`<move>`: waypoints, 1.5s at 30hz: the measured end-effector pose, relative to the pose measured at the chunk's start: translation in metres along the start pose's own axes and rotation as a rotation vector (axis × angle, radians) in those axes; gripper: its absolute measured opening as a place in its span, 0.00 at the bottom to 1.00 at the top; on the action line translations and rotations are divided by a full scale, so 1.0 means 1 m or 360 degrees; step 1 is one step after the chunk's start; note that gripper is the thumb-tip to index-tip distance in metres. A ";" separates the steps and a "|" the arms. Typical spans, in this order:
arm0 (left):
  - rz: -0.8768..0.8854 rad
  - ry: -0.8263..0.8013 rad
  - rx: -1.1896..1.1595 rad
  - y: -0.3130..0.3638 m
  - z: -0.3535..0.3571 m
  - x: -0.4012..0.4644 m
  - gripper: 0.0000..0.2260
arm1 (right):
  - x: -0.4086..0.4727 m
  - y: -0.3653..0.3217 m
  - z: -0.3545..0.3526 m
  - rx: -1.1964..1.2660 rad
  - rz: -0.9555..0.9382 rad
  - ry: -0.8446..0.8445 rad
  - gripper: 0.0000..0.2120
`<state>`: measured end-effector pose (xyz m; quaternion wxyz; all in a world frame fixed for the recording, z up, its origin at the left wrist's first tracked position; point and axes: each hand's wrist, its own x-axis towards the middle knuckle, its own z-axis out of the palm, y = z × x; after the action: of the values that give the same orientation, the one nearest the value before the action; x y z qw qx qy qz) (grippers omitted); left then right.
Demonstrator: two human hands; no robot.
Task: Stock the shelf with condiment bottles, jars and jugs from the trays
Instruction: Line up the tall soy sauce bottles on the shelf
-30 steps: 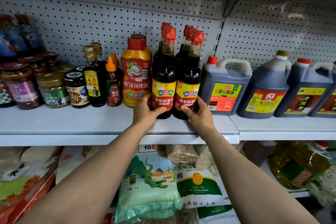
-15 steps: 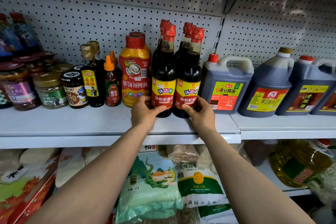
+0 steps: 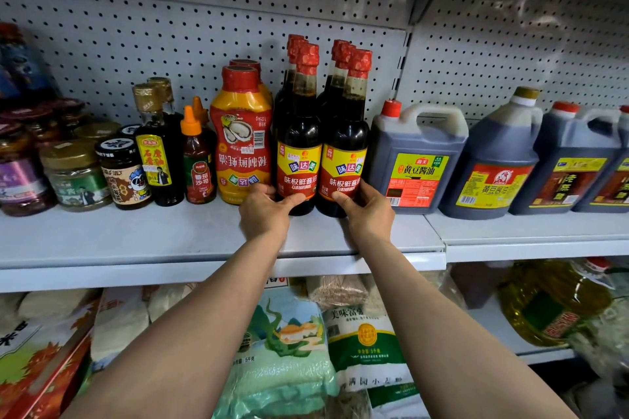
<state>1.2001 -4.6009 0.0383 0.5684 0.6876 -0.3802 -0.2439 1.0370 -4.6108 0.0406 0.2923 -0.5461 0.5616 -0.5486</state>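
Little movement is recorded since the earlier frames: both hands were already on the two front bottles, which have been kept at the same spot at centre frame, on the white metal shelf (image 3: 136, 238).

At present the left hand (image 3: 263, 213) is curled round the base of the left dark glass soy sauce bottle with red cap and yellow-red label (image 3: 299, 160), thumb laid across the lower label. The right hand (image 3: 367, 211) is wrapped likewise round the right matching soy sauce bottle (image 3: 345, 163), thumb on its label. Both bottles are seen upright, side by side, bases on the shelf, with further identical bottles lined up behind them.

Just left of the pair, an orange squeeze bottle with red cap and oyster picture (image 3: 241, 133) is noted, touching the left hand's fingers. Just right, a dark plastic jug with white handle and red cap (image 3: 417, 160) is seen. Jars are ranged at centre left, further jugs at far right. Bagged goods are stored on the lower shelf.
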 end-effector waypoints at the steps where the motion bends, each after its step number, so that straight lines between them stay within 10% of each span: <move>1: 0.0001 0.0006 -0.0002 -0.001 0.001 0.001 0.20 | 0.000 0.000 0.000 -0.0010 -0.0005 0.0001 0.23; 45: 0.0068 0.0091 0.0113 0.001 0.011 0.002 0.18 | 0.010 0.003 0.014 -0.0158 -0.0046 0.0042 0.23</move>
<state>1.1927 -4.6096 0.0371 0.5593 0.7058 -0.3868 -0.1984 1.0465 -4.6246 0.0378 0.2494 -0.5608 0.5840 -0.5313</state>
